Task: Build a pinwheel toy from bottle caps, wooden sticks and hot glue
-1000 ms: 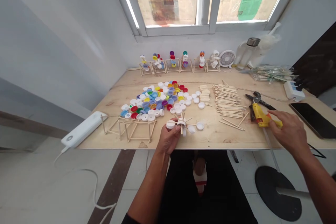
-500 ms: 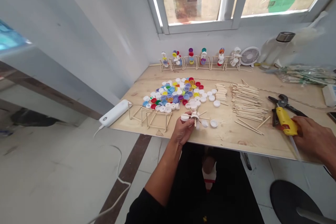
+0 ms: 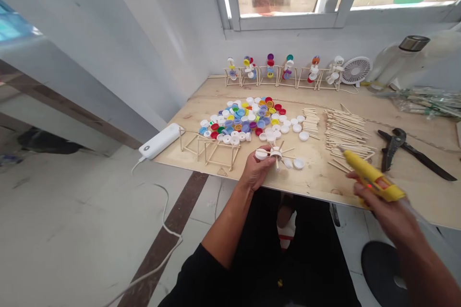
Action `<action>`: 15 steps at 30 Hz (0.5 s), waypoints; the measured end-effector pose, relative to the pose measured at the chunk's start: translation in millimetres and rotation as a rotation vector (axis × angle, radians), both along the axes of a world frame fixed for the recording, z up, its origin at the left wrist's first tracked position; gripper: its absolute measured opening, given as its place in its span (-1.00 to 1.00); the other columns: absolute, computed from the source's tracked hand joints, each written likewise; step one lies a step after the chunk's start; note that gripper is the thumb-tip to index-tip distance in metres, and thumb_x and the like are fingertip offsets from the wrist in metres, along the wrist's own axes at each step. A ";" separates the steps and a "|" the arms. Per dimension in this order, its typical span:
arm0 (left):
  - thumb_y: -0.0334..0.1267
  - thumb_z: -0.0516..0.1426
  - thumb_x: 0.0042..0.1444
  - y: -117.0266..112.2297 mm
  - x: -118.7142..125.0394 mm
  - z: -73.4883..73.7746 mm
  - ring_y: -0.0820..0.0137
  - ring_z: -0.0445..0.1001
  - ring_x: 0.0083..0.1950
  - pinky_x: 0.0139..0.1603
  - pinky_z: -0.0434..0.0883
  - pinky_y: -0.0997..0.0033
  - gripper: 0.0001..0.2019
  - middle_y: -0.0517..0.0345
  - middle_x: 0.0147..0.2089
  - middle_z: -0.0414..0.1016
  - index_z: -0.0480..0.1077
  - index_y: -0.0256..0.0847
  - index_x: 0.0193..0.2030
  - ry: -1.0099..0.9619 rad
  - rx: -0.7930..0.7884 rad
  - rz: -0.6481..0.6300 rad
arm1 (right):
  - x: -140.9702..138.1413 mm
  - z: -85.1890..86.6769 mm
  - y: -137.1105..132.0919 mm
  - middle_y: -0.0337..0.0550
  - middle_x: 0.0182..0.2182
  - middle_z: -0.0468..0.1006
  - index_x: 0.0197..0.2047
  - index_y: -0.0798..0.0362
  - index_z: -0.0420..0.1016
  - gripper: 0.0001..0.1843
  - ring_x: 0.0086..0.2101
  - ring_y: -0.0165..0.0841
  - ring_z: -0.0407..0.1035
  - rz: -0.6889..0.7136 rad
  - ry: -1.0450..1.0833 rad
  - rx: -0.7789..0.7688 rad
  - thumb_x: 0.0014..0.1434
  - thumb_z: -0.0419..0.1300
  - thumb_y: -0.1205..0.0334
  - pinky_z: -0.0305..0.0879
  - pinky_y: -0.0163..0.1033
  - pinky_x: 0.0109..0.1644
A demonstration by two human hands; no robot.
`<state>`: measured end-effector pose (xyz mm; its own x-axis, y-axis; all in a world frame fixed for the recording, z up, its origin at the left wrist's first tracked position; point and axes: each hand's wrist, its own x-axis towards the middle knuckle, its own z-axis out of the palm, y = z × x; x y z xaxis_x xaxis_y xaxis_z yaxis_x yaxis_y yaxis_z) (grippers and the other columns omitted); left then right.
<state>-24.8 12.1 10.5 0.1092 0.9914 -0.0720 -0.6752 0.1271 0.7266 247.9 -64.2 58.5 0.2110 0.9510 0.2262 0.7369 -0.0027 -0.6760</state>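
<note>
My left hand [image 3: 256,171] is closed on a small wheel of white bottle caps and wooden sticks [image 3: 276,155], held just above the front edge of the plywood table [image 3: 418,187]. My right hand [image 3: 387,211] grips a yellow glue gun [image 3: 370,177], lifted off the table with its nozzle pointing left toward the wheel. A loose white cap [image 3: 298,163] lies beside the wheel. A stick frame [image 3: 212,149] rests to the left of my left hand.
A heap of coloured bottle caps [image 3: 248,120] lies mid-table, with wooden sticks [image 3: 345,132] to its right and black pliers [image 3: 394,141] beyond. Finished cap-and-stick models [image 3: 284,71], a small fan [image 3: 356,71] and a jug [image 3: 399,60] line the back wall. A white power bank [image 3: 162,140] sits at the left edge.
My right hand has picked the glue gun up off the table and swung it left toward the wheel. The view has shifted left; my left hand keeps holding the wheel.
</note>
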 end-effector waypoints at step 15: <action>-0.36 0.40 -0.33 -1.9 0.4 0.8 0.48 0.43 -0.31 -0.17 0.33 0.47 -0.64 0.19 -0.32 0.52 0.48 -0.25 -0.31 0.084 0.020 0.032 | -84.6 -3.8 -15.8 -0.16 -0.31 0.55 -0.21 0.02 0.44 -0.76 -0.26 -0.29 0.44 0.208 0.161 -0.175 0.18 0.09 0.06 0.32 -0.30 -0.30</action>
